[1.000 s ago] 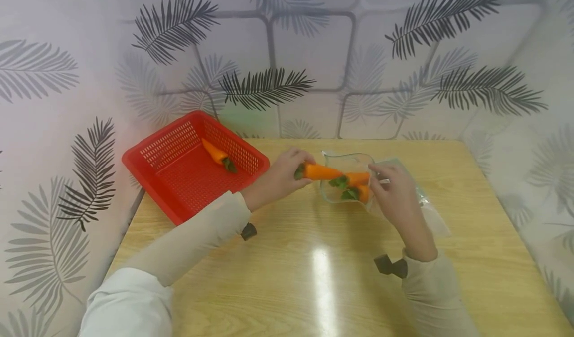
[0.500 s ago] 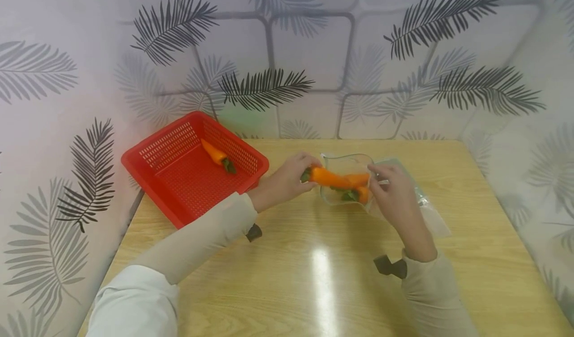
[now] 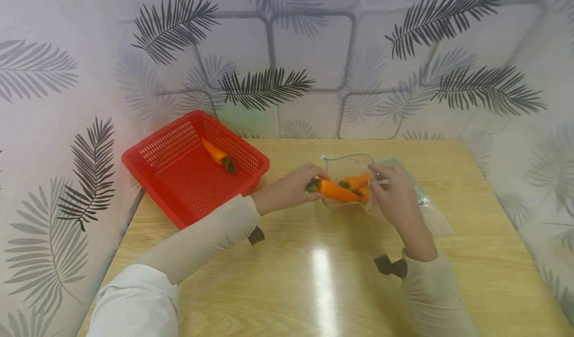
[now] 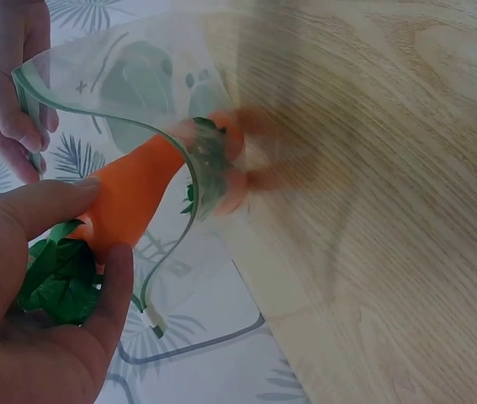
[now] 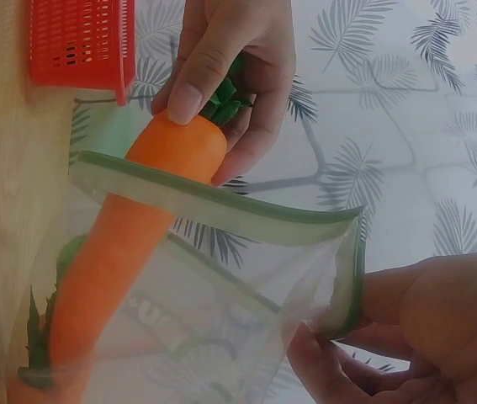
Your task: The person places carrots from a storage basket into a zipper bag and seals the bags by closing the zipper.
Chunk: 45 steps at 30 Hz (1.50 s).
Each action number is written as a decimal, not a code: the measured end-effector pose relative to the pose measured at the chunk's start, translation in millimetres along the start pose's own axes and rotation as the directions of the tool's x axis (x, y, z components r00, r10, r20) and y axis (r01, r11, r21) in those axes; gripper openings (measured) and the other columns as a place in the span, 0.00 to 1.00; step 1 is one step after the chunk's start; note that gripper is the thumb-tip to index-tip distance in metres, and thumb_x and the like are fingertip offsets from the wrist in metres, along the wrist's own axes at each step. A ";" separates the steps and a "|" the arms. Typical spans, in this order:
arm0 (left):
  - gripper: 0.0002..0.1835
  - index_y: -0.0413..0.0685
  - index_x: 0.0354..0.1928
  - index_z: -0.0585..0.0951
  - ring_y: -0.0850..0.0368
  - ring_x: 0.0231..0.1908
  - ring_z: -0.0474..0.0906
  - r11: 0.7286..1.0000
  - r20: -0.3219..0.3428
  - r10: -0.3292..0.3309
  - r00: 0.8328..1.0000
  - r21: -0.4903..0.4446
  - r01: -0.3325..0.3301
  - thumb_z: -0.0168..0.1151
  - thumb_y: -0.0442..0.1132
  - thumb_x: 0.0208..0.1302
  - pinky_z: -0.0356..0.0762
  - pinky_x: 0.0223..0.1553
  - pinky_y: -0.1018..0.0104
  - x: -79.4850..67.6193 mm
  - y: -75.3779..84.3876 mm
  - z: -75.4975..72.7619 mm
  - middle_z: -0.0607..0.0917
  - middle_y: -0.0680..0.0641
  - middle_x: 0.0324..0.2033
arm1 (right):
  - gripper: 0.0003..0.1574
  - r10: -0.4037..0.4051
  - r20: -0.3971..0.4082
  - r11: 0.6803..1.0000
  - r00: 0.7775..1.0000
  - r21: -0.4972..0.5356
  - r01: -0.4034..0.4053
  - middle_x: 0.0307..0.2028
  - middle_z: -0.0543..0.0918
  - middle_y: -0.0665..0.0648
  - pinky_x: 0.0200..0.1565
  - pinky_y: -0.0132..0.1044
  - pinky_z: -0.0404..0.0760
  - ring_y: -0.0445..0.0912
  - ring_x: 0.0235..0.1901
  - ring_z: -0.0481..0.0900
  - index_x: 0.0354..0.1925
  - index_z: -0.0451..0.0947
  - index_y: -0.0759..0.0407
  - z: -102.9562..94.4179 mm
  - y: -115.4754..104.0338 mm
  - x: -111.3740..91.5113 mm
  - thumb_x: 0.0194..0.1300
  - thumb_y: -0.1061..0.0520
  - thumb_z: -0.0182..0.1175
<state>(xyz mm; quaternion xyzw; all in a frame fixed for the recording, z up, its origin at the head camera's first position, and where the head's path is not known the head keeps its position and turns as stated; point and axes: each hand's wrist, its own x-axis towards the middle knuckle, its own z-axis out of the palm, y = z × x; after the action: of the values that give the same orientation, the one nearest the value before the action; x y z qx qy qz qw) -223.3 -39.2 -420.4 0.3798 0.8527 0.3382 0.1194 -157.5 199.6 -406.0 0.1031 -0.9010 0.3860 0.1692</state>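
My left hand (image 3: 289, 190) pinches an orange carrot (image 3: 334, 191) near its green leafy top, thumb on one side and fingers on the other. Its narrow end points into the mouth of a clear zip bag (image 5: 221, 278) with a green rim. In the right wrist view most of the carrot's length shows through the bag's wall. My right hand (image 3: 396, 197) pinches the corner of the bag's rim, and the mouth gapes toward the left. Other carrots (image 3: 358, 181) lie deeper in the bag, their green tops facing the opening.
A red plastic basket (image 3: 179, 192) with slotted walls stands at the left of the wooden table (image 3: 278, 277), one carrot (image 3: 214, 152) inside it. A flat plastic bag (image 3: 430, 212) lies under and right of my right hand. A leaf-patterned wall covering (image 3: 309, 53) rises behind.
My left hand has moved right and slightly toward me, carrying the carrot further into the bag's mouth and tilting its tip downward. The right hand has kept its place on the rim.
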 end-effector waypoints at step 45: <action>0.23 0.50 0.59 0.69 0.55 0.54 0.67 0.996 -0.045 -0.084 0.995 -0.013 0.084 0.59 0.44 0.64 0.73 0.50 0.62 -14.8 -8.2 -14.8 0.70 0.51 0.58 | 0.19 0.060 -0.022 0.998 0.998 -0.009 -0.060 0.42 0.75 0.64 0.40 0.43 0.80 0.54 0.42 0.75 0.52 0.76 0.67 -10.0 1.9 0.8 0.64 0.63 0.52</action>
<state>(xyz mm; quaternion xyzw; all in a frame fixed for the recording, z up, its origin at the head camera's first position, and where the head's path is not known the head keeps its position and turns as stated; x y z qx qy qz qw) -224.6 -61.1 -415.7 0.3352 0.8686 0.3460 0.1162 -156.6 208.2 -400.5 0.0710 -0.9036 0.3878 0.1675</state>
